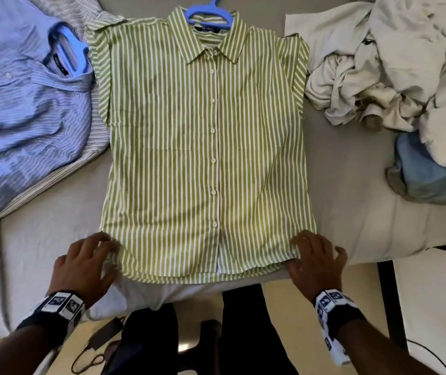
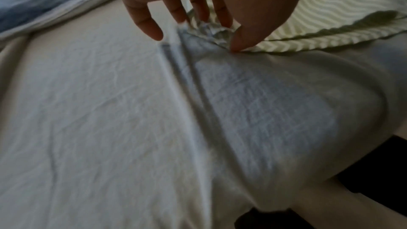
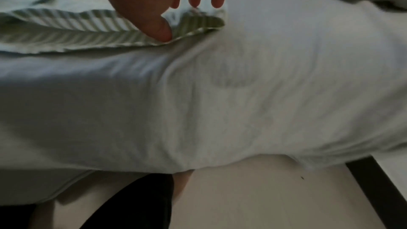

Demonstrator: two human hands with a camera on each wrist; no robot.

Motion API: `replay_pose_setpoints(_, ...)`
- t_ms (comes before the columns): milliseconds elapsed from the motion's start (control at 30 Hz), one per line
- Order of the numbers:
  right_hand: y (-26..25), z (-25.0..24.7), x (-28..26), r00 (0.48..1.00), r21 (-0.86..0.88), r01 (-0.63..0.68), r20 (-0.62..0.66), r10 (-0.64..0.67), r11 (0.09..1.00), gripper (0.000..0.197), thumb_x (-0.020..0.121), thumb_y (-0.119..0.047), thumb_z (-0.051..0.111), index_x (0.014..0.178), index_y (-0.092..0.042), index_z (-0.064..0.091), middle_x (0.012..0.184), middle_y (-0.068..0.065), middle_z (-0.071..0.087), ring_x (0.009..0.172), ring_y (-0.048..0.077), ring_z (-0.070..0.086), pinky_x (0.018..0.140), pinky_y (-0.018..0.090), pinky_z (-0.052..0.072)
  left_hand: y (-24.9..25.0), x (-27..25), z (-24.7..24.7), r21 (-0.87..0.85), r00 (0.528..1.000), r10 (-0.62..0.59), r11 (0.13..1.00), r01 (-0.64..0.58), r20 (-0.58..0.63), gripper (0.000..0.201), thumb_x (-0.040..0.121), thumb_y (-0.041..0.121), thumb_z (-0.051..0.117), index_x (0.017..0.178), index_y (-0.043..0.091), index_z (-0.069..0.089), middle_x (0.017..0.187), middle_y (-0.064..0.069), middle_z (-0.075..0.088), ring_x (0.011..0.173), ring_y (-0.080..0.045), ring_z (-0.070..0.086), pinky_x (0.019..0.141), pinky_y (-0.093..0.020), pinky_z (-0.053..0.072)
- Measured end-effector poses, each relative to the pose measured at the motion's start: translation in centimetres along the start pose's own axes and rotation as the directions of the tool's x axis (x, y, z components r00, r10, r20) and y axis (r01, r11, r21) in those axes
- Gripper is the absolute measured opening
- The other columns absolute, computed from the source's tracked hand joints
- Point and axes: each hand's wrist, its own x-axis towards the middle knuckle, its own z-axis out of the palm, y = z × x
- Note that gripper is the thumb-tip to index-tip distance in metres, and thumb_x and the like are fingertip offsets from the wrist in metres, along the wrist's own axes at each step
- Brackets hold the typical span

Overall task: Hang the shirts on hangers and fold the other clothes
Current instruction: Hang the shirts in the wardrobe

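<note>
The green striped shirt lies flat and buttoned at the middle of the bed, a blue hanger in its collar at 12 o'clock. The left hand, at 7 o'clock, pinches its bunched hem corner; the right hand, at 5 o'clock, fingers spread, touches the other corner. A blue shirt lies at 10 o'clock, crumpled clothes at 2 o'clock.

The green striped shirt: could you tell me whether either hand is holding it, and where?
Left hand pinches the green striped shirt at its bottom left corner; right hand only rests there, fingers spread.
</note>
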Motion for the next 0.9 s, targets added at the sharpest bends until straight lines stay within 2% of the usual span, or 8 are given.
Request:
replay_pose_setpoints(67,1.7,0.2,-0.3,0.995,-0.007,-0.103,-0.011,0.102,0.995,0.042,0.073,-0.038,0.066,0.115,-0.030,0.066,0.130,-0.004,0.060,0.114,0.027,0.056,0.095,0.054,0.036,-0.5,0.0,0.2,-0.078,0.991,-0.131,0.988,0.131,0.003,0.058,0.075,0.044,0.086,0.125,0.025,0.064,0.144,-0.005,0.048,0.118,-0.044,0.050,0.076,-0.062,0.055)
replay_pose_setpoints(200,3.7,0.9,-0.5,0.989,0.009,-0.146,-0.010,0.146,0.989,0.028,0.082,-0.030,0.073,0.107,-0.025,0.063,0.109,0.002,0.063,0.089,0.033,0.061,0.073,0.043,0.043,-0.7,0.6,0.5,-0.351,0.947,-0.322,0.886,0.303,0.002,0.042,0.087,0.030,0.080,0.124,0.020,0.063,0.140,-0.015,0.049,0.113,-0.047,0.057,0.088,-0.059,0.054)
replay_pose_setpoints(333,4.1,1.4,0.5,0.969,0.152,-0.238,-0.030,0.245,0.959,0.023,0.086,-0.017,0.076,0.104,-0.019,0.062,0.090,0.008,0.068,0.074,0.039,0.064,0.060,0.041,0.047,-0.4,1.8,0.0,-0.516,0.876,-0.482,0.753,0.408,-0.013,0.028,0.096,0.034,0.068,0.120,0.022,0.057,0.119,-0.011,0.062,0.096,-0.033,0.063,0.082,-0.046,0.052)
replay_pose_setpoints(467,4.3,1.8,1.2,0.942,0.200,-0.334,0.031,0.335,0.921,0.013,0.094,-0.026,0.069,0.101,-0.023,0.059,0.077,0.004,0.070,0.066,0.036,0.067,0.058,0.036,0.040,-0.6,2.6,-0.7,-0.553,0.853,-0.522,0.713,0.430,-0.010,0.026,0.096,0.039,0.069,0.115,0.026,0.057,0.100,0.000,0.068,0.083,-0.024,0.059,0.074,-0.040,0.049)
replay_pose_setpoints(533,4.4,2.1,1.1,0.938,0.158,-0.347,0.064,0.341,0.924,0.007,0.097,-0.027,0.062,0.102,-0.022,0.060,0.078,0.004,0.070,0.066,0.035,0.067,0.059,0.037,0.041,-0.9,2.5,-0.9,-0.510,0.855,-0.519,0.738,0.442,-0.009,0.018,0.098,0.044,0.064,0.106,0.027,0.062,0.098,-0.002,0.070,0.083,-0.027,0.059,0.074,-0.039,0.049)
replay_pose_setpoints(667,4.7,2.3,0.1,0.924,0.075,-0.372,0.124,0.362,0.925,0.011,0.101,-0.028,0.050,0.108,-0.023,0.057,0.083,0.002,0.070,0.073,0.034,0.068,0.067,0.039,0.044,-1.6,1.6,-0.3,-0.500,0.847,-0.531,0.738,0.454,-0.015,0.020,0.099,0.049,0.061,0.097,0.029,0.063,0.092,-0.001,0.069,0.080,-0.026,0.058,0.071,-0.039,0.048)
replay_pose_setpoints(800,5.2,2.5,-1.4,0.931,0.050,-0.355,0.114,0.347,0.934,0.011,0.099,-0.032,0.054,0.107,-0.025,0.060,0.085,0.002,0.072,0.072,0.035,0.070,0.064,0.039,0.046,-2.3,0.7,0.9,-0.575,0.823,-0.568,0.665,0.477,0.026,0.024,0.097,0.054,0.063,0.096,0.030,0.063,0.087,0.001,0.072,0.078,-0.027,0.067,0.072,-0.041,0.054)
replay_pose_setpoints(900,5.5,2.9,-2.1,0.932,-0.003,-0.344,0.118,0.342,0.939,0.014,0.098,-0.032,0.058,0.108,-0.024,0.063,0.082,0.004,0.072,0.068,0.035,0.069,0.061,0.038,0.042,-2.7,0.2,1.7,-0.583,0.819,-0.570,0.643,0.496,0.067,0.024,0.095,0.055,0.064,0.093,0.031,0.063,0.084,0.003,0.074,0.074,-0.024,0.069,0.072,-0.043,0.057)
